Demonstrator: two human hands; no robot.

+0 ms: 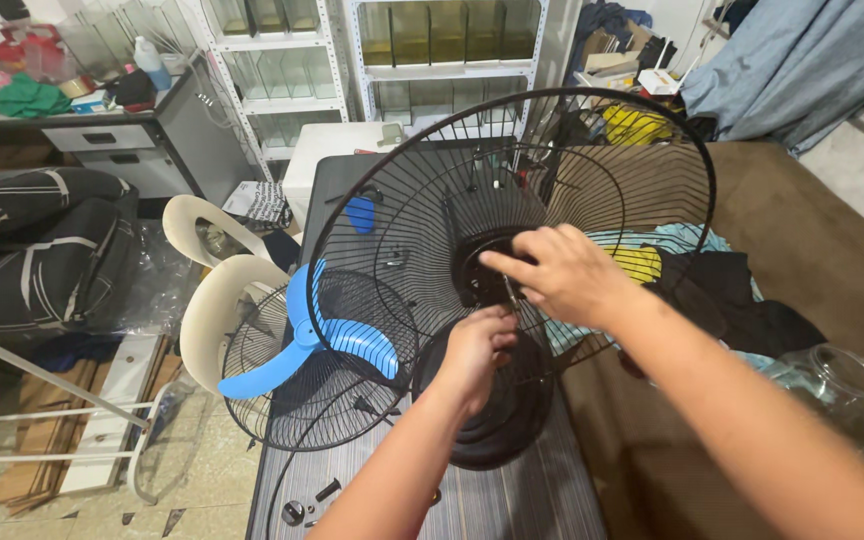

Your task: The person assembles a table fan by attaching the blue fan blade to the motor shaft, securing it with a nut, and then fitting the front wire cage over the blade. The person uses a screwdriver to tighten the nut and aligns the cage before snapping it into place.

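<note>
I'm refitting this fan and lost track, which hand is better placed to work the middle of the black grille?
Probably the right hand: its fingers already touch the black grille hub, while the left hand sits lower.

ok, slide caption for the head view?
Both hands work at the hub of a black fan grille, blue blade beside.

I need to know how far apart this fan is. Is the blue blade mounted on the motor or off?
Off. The blue blade lies loose on a flat grille beside both hands.
</note>
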